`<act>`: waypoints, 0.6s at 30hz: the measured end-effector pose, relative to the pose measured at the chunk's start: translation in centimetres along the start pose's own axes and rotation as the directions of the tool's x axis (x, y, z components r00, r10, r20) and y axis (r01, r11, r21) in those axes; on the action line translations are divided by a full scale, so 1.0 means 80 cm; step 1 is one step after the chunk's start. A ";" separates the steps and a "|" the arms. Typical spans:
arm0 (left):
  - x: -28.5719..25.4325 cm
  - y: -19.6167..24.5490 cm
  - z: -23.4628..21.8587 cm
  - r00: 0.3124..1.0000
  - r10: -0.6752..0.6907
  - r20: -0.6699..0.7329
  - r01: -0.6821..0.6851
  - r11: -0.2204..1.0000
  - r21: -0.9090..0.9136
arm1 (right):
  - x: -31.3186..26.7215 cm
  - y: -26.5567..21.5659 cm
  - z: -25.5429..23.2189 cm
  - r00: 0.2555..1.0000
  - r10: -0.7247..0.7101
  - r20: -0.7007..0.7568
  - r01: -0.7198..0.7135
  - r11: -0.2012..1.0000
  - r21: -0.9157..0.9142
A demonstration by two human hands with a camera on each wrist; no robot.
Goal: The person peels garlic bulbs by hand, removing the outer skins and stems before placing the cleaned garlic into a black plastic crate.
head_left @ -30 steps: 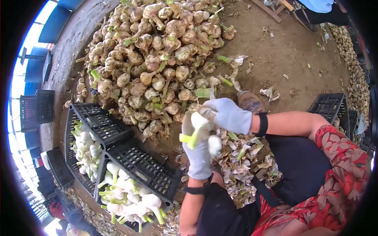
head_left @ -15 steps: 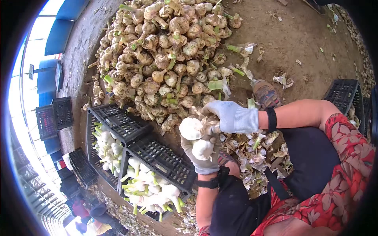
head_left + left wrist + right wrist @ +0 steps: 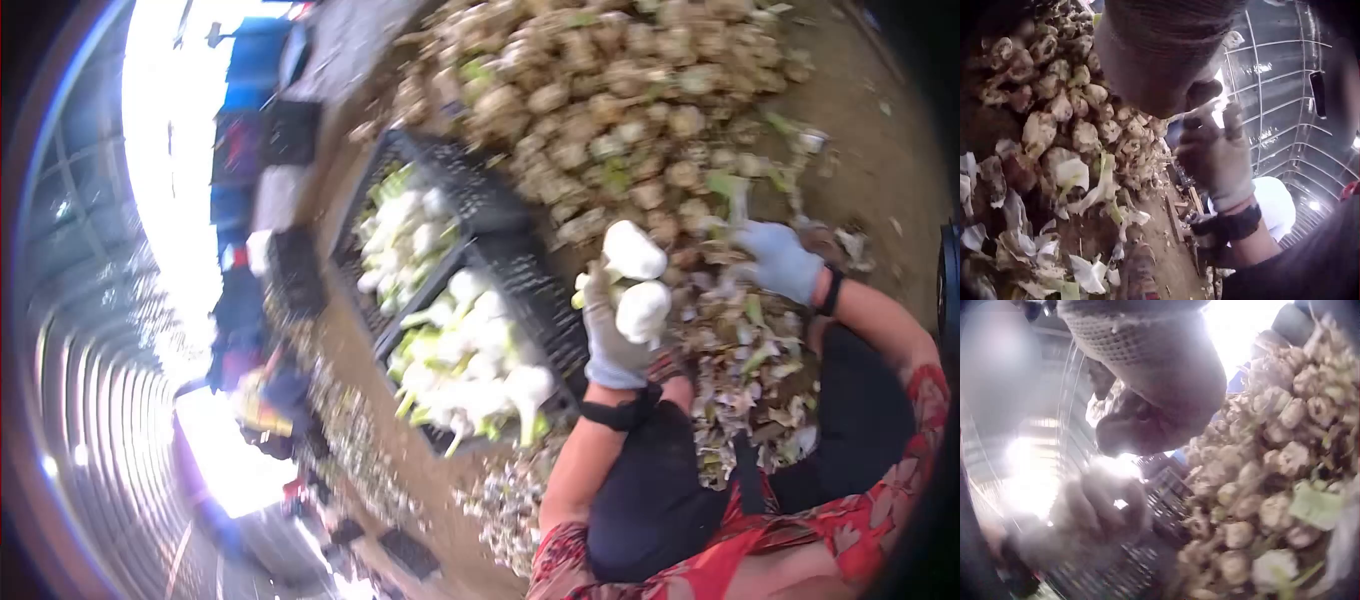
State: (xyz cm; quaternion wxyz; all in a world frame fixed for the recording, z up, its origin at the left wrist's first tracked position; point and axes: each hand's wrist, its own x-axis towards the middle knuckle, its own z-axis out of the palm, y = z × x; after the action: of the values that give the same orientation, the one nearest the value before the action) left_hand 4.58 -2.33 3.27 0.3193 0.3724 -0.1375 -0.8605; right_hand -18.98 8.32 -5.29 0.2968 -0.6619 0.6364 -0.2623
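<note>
My gloved left hand (image 3: 615, 345) holds two peeled white garlic bulbs, an upper bulb (image 3: 636, 250) and a lower bulb (image 3: 642, 308), their green stems toward the crates. In the left wrist view the back of this hand covers the bulbs. Apart from it on the right is my gloved right hand (image 3: 782, 262), low over the heap of loose skins. At its fingertips in the head view is brown papery garlic skin (image 3: 716, 254). The right wrist view shows its fingers (image 3: 1141, 425) curled, with pale skin at them.
Beyond the hands rises a pile of unpeeled garlic (image 3: 600, 110). Black crates (image 3: 375, 345) of white peeled bulbs stand to the left. Loose skins (image 3: 745, 370) lie between the legs. A person (image 3: 275, 395) is farther back on the left.
The right hand has come away from the bulbs, moving right. The left hand keeps both bulbs, now bare and white. The head view has swung left, showing more of the tunnel.
</note>
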 end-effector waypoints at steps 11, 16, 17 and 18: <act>-0.212 0.154 -0.081 0.513 0.728 -0.454 -0.597 0.683 0.420 | -0.085 0.076 0.054 0.995 0.006 0.098 0.034 0.915 -0.401; -0.274 0.211 -0.237 0.568 0.619 -0.542 -0.585 0.767 0.262 | -0.087 0.091 0.063 0.995 0.000 0.095 0.039 0.911 -0.411; -0.277 0.211 -0.242 0.534 0.657 -0.532 -0.592 0.740 0.320 | -0.088 0.092 0.063 0.996 0.000 0.093 0.038 0.912 -0.409; -0.277 0.212 -0.244 0.500 0.694 -0.518 -0.596 0.709 0.376 | -0.089 0.094 0.064 0.996 -0.006 0.093 0.044 0.911 -0.410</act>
State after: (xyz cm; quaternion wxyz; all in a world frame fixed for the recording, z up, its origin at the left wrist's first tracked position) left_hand 37.90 -0.74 10.23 0.6155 0.5791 -0.2154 -0.4893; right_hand -20.80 15.60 -14.05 0.1759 -0.7287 0.6548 -0.0962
